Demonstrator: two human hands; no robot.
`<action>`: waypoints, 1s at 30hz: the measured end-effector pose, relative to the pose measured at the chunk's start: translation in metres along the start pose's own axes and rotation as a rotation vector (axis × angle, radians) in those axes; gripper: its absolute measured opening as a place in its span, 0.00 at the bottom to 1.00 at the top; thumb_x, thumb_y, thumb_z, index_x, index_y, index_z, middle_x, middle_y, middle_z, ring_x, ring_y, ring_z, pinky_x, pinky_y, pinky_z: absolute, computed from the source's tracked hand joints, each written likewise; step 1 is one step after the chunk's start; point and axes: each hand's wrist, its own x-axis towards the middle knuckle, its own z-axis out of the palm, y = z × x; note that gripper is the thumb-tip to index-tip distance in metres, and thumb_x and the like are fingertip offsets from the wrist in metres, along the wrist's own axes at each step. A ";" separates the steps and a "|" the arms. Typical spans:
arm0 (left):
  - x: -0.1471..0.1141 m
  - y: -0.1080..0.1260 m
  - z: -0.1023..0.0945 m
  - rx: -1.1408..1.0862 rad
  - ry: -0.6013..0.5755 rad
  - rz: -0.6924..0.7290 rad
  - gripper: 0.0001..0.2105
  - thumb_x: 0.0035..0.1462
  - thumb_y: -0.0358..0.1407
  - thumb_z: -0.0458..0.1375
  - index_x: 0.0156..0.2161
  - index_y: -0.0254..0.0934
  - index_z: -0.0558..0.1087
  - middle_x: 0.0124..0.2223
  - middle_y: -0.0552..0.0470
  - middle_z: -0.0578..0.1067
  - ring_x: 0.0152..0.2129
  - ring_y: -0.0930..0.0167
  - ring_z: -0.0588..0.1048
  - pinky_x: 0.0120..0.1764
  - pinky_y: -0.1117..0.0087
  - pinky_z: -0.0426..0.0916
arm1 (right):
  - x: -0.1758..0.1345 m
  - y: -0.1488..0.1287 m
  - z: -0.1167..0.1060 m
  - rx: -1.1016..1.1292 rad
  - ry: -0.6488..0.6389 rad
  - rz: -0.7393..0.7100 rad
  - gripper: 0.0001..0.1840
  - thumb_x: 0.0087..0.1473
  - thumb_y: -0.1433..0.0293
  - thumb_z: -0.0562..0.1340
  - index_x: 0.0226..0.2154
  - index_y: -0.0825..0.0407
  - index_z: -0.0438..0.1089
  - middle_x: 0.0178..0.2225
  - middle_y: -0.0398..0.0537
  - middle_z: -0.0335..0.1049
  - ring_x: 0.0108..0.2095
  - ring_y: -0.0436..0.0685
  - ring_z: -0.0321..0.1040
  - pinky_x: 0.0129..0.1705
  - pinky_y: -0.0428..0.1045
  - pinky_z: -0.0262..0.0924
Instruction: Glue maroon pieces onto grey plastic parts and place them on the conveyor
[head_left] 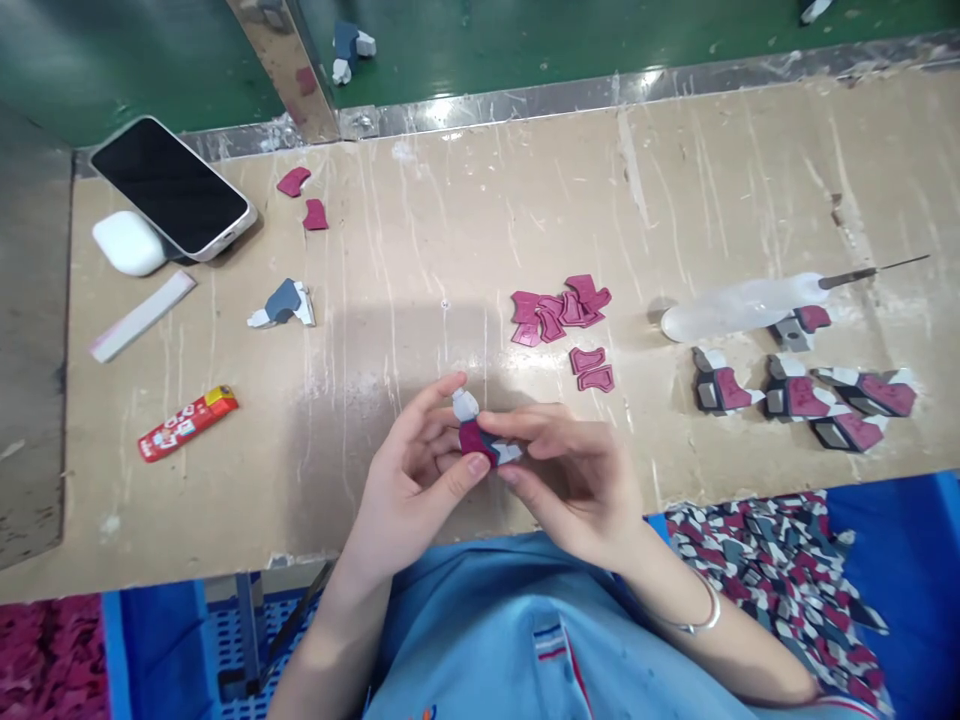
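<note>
Between my two hands, close to the table's front edge, is a small plastic toy part (474, 438) in maroon, dark blue and white. My left hand (420, 465) pinches its maroon side with the thumb in front. From the right, my right hand (574, 465) grips the white and dark blue end with thumb and forefinger. Just beyond my hands lies a loose pile of maroon pieces (555, 312), with two more maroon pieces (592, 370) nearer me. Several similar assembled parts (799, 395) sit to the right.
A clear bottle with a needle tip (742, 305) lies at right. On the left are a phone (176, 190), a white case (129, 243), a pale strip (142, 317), a red packet (187, 424) and a blue-white part (283, 303). Below the table stands a filled blue bin (911, 570).
</note>
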 end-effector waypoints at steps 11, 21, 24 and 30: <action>0.005 -0.004 0.000 -0.125 -0.056 0.103 0.21 0.64 0.30 0.72 0.59 0.51 0.80 0.47 0.55 0.88 0.43 0.73 0.87 0.46 0.78 0.81 | -0.006 0.007 0.012 0.141 0.124 0.048 0.23 0.61 0.85 0.69 0.47 0.42 0.67 0.43 0.41 0.84 0.47 0.55 0.82 0.54 0.54 0.81; 0.005 -0.002 0.000 -0.128 -0.080 0.117 0.22 0.66 0.30 0.70 0.60 0.56 0.80 0.47 0.54 0.87 0.43 0.73 0.87 0.49 0.76 0.82 | -0.006 0.009 0.014 0.076 0.149 0.021 0.21 0.60 0.84 0.70 0.45 0.43 0.70 0.43 0.42 0.86 0.44 0.56 0.82 0.49 0.53 0.81; 0.004 -0.003 0.000 -0.110 -0.076 0.105 0.23 0.67 0.31 0.69 0.62 0.59 0.80 0.48 0.54 0.87 0.45 0.73 0.87 0.51 0.76 0.81 | -0.005 0.009 0.014 0.076 0.161 0.026 0.20 0.60 0.83 0.70 0.44 0.43 0.69 0.42 0.42 0.85 0.46 0.57 0.83 0.49 0.53 0.82; 0.005 -0.006 0.002 -0.078 -0.027 0.152 0.24 0.66 0.29 0.69 0.62 0.58 0.79 0.47 0.55 0.88 0.42 0.74 0.87 0.48 0.78 0.81 | -0.004 0.011 0.015 0.042 0.144 -0.017 0.19 0.60 0.83 0.69 0.43 0.43 0.70 0.41 0.44 0.86 0.44 0.57 0.83 0.47 0.53 0.82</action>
